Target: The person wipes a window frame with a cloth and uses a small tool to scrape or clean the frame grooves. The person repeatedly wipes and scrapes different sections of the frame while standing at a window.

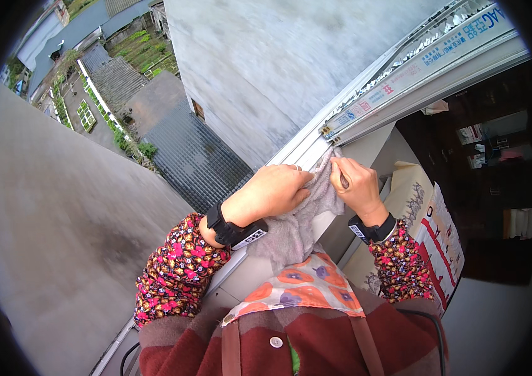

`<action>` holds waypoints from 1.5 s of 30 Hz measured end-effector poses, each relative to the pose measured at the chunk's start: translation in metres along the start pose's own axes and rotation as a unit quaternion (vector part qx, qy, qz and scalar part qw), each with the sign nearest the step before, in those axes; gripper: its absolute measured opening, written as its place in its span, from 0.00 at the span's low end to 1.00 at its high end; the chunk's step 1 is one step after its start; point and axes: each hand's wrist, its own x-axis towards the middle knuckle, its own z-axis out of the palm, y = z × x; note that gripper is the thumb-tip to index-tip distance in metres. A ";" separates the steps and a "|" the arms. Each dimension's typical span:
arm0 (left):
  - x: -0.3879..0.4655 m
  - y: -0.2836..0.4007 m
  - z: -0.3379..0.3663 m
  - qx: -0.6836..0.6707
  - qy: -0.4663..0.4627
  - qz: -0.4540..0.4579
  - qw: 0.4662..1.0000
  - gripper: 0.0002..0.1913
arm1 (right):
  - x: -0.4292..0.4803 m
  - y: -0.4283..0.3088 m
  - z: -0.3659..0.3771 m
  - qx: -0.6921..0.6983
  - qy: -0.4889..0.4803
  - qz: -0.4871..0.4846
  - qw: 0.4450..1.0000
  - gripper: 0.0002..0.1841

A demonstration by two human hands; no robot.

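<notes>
A crumpled grey-pink cloth (289,235) lies over the window track and sill in front of me. My left hand (275,190) rests on the cloth with curled fingers, pinching its upper part near the track. My right hand (354,181) is closed around a thin tool whose brown, rounded handle end (344,181) shows beside the fingers. The tool's tip is hidden by the cloth and hand. Both hands are at the white window track (301,150), just below the corner of the sliding window frame (388,87), which bears printed film.
Beyond the sill on the left is a long drop to a tiled roof (195,155) and garden plots, between two grey walls (242,61). At right stand a cream patterned cover (399,207), a printed bag or cloth with red stripes (444,239) and a dark cabinet (486,188).
</notes>
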 end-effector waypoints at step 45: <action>-0.003 -0.001 -0.007 0.005 -0.046 -0.027 0.999 0.17 | 0.023 -0.011 0.015 -0.209 -0.139 -0.092 0.964 0.11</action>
